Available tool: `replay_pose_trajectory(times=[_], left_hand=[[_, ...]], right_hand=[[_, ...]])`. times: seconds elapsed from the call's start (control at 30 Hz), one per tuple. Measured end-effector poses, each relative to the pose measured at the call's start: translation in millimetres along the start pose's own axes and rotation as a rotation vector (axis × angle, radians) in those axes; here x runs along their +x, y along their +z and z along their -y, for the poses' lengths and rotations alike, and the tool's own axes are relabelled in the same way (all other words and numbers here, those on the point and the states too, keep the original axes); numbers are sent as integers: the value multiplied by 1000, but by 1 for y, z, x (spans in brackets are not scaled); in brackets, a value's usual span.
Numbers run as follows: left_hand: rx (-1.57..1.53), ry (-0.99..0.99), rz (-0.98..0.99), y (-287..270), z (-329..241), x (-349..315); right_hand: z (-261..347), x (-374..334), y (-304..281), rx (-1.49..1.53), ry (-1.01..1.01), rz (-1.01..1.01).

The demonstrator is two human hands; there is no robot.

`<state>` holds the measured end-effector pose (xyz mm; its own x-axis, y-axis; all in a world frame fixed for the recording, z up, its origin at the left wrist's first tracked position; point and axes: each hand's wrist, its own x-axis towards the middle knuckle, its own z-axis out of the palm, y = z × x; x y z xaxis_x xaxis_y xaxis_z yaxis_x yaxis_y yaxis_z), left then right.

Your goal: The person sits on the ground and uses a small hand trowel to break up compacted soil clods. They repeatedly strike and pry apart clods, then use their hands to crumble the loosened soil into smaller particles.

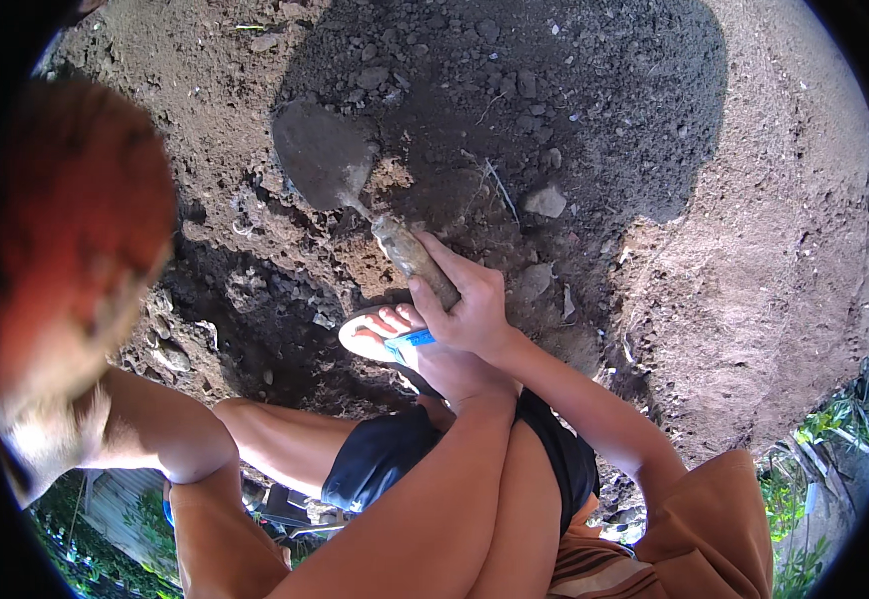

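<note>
My right hand (pixel 464 299) is closed around the worn, dirt-caked handle of a trowel (pixel 320 150). Its broad, rounded metal blade points up and to the left and lies against the dark, loose soil (pixel 474 100). Just below that hand is my foot in a sandal with a blue strap (pixel 410 342). At the far left my left hand (pixel 80 240) is raised close to the camera, with its arm bent at the elbow. It is reddish and badly blurred, so its fingers cannot be made out, nor whether they hold anything.
A pale stone (pixel 546 201) lies right of the trowel, among clods and bits of root. Between the foot and my left arm the ground is dug up and uneven (pixel 265 309). Smoother, sunlit soil (pixel 754 270) spreads at the right. Green plants (pixel 839 424) grow at the lower right.
</note>
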<state>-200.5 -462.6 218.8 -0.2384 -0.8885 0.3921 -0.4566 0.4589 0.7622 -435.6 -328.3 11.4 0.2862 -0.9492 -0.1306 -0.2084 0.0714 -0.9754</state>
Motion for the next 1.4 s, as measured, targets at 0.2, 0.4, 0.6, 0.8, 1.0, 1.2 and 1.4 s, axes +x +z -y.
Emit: replay_pose_trajectory(times=[0.2, 0.4, 0.6, 0.8, 1.0, 1.2, 1.4], left_hand=[[-17, 10, -3, 12, 0, 9], [-7, 36, -30, 22, -3, 18], [77, -147, -387, -7, 36, -19], [659, -1104, -245, -35, 138, -211], [990, -1532, 45, 14, 151, -381], [1003, -1788, 93, 38, 137, -366], [925, -1753, 113, 11, 163, -376]], right_hand=[[-3, -2, 2, -3, -13, 0], [-3, -1, 2, -6, -39, -30], [-3, 0, 3, 7, -23, -30], [-4, 1, 3, 28, -55, -15], [-4, 3, -1, -9, -43, 86], [-2, 3, -3, -59, -41, 127], [-1, 4, -6, -16, -6, 169]])
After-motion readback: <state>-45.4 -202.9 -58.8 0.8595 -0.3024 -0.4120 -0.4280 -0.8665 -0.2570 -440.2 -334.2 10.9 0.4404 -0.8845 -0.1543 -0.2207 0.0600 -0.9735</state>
